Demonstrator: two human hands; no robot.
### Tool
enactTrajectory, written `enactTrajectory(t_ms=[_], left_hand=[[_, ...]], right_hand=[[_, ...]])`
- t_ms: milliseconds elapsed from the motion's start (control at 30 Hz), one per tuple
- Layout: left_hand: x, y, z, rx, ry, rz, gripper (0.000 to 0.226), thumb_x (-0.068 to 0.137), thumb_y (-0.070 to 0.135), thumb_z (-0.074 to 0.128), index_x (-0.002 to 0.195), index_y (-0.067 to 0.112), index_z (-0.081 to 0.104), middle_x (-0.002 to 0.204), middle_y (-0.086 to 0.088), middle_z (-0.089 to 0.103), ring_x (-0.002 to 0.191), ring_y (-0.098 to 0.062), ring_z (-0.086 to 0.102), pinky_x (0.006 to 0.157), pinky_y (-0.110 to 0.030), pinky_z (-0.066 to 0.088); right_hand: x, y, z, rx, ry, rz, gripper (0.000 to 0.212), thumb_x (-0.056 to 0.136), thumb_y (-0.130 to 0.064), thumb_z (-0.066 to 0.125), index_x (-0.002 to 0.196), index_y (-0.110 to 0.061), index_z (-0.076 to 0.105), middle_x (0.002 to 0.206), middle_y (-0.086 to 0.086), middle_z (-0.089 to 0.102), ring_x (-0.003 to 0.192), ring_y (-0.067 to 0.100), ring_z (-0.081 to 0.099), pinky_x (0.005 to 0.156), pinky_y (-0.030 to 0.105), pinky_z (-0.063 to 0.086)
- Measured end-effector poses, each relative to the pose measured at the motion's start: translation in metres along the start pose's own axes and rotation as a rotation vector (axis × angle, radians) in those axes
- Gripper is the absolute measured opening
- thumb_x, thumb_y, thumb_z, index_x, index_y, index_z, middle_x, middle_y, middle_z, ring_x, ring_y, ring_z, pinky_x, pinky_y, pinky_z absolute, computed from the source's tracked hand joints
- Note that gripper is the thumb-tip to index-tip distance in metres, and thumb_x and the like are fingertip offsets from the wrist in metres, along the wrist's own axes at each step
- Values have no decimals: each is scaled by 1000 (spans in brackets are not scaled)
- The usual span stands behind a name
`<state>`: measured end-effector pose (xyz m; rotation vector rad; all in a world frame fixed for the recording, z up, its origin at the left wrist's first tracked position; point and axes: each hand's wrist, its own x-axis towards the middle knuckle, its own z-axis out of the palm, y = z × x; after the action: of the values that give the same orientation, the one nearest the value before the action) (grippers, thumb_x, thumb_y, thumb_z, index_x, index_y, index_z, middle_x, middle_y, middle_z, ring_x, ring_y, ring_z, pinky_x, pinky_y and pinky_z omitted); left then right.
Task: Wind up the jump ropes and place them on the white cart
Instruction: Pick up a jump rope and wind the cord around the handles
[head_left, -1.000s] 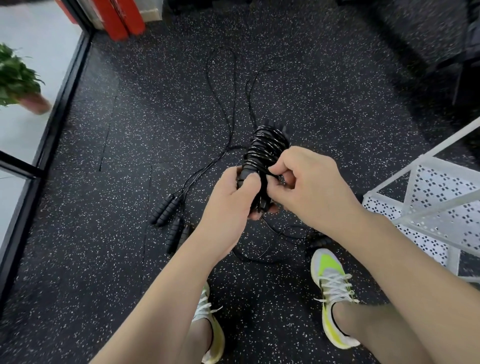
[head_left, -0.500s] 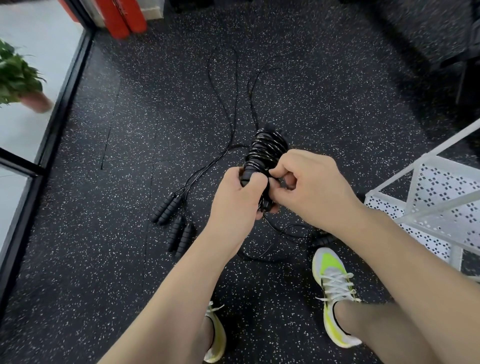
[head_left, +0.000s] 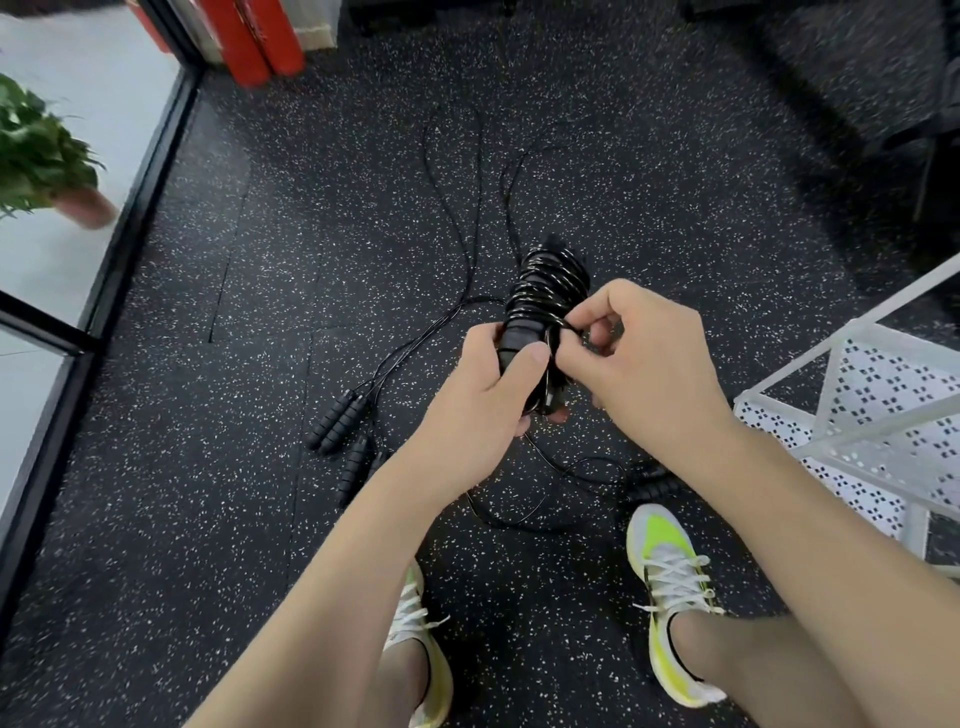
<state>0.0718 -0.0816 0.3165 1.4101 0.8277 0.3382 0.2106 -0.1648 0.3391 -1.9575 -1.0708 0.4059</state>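
Observation:
A black jump rope (head_left: 548, 291) is wound in tight coils around its handles, held upright at the middle of the view. My left hand (head_left: 483, 395) grips the lower end of the bundle, thumb across it. My right hand (head_left: 639, 358) pinches the cord at the right side of the bundle. Loose cord hangs below and loops on the floor between my feet. Two more black ropes (head_left: 452, 218) lie stretched out on the floor, their handles (head_left: 337, 426) side by side to the left. The white perforated cart (head_left: 878, 415) stands at the right.
Speckled black rubber flooring (head_left: 260, 519) covers the room. A glass wall with a black frame (head_left: 104, 280) runs along the left, a potted plant (head_left: 47, 166) behind it. Red cylinders (head_left: 260, 36) stand at the back. My feet wear yellow-white trainers (head_left: 670, 587).
My right hand has shifted slightly right and its fingers have opened a little around the cord. The bundle stays in my left hand. The view has tilted a little.

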Motion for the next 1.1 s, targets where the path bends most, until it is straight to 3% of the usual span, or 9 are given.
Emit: enactTrajectory(t_ms=[167, 267, 333, 500, 600, 700, 800, 967, 1100], left_hand=[[-3, 0, -1, -78, 26, 8, 38, 92, 43, 54, 121, 19, 49, 84, 1, 69, 77, -26, 73, 60, -31, 41], [-7, 1, 0, -141, 19, -7, 36, 93, 39, 55, 122, 18, 49, 92, -11, 71, 76, -25, 71, 60, -32, 41], [-6, 1, 1, -146, 30, -25, 38, 92, 39, 56, 123, 18, 49, 103, -16, 73, 75, -26, 71, 60, -33, 41], [-5, 0, 4, -91, 82, -22, 35, 91, 40, 55, 120, 19, 53, 102, -14, 74, 73, -27, 73, 59, -32, 43], [-5, 0, 1, -5, 137, 5, 32, 92, 42, 55, 118, 24, 54, 96, -3, 75, 74, -28, 75, 62, -39, 48], [-8, 0, 1, 127, 176, 48, 20, 101, 40, 55, 119, 31, 52, 87, 7, 74, 81, -23, 75, 75, -54, 57], [-12, 0, 6, 221, 215, 92, 13, 105, 36, 53, 116, 40, 48, 86, 20, 71, 76, -4, 70, 76, -41, 59], [-12, 5, 5, 240, 204, 129, 20, 106, 33, 52, 125, 32, 46, 88, 8, 75, 79, -11, 74, 77, -44, 59], [-13, 2, 5, 229, 116, 98, 15, 107, 33, 49, 121, 35, 46, 90, 9, 75, 84, -13, 75, 84, -49, 59]], right_hand=[[-2, 0, -2, 8, -35, -62, 11, 85, -23, 75, 82, -24, 64, 70, -8, 56, 58, 8, 54, 59, 22, 46], [-5, 3, -2, -70, -42, -158, 12, 84, -19, 74, 83, -22, 63, 72, -9, 53, 66, 5, 52, 59, 14, 40], [-7, 5, -1, -138, -32, -223, 14, 83, -17, 74, 81, -20, 61, 71, -11, 50, 69, 6, 50, 60, 17, 39], [-5, 4, -3, -107, -117, -220, 13, 83, -16, 76, 81, -20, 63, 71, -11, 52, 66, 7, 50, 59, 17, 40], [-5, -2, -8, 29, -228, -98, 7, 90, -18, 71, 85, -19, 67, 64, -5, 62, 54, 6, 56, 56, 14, 41], [-1, -6, -9, 198, -258, 121, 15, 97, -23, 63, 84, -15, 66, 58, 3, 69, 42, 12, 54, 51, 22, 47], [3, -8, -9, 293, -233, 231, 19, 94, -20, 66, 78, -10, 64, 60, 8, 71, 44, 20, 59, 54, 32, 53], [6, -5, -17, 392, -223, 286, 30, 92, -24, 74, 72, -5, 66, 59, 12, 69, 46, 18, 58, 51, 33, 50], [8, -1, -23, 259, -236, 263, 21, 86, -34, 80, 74, -17, 79, 61, 7, 72, 51, 20, 61, 63, 44, 56]])
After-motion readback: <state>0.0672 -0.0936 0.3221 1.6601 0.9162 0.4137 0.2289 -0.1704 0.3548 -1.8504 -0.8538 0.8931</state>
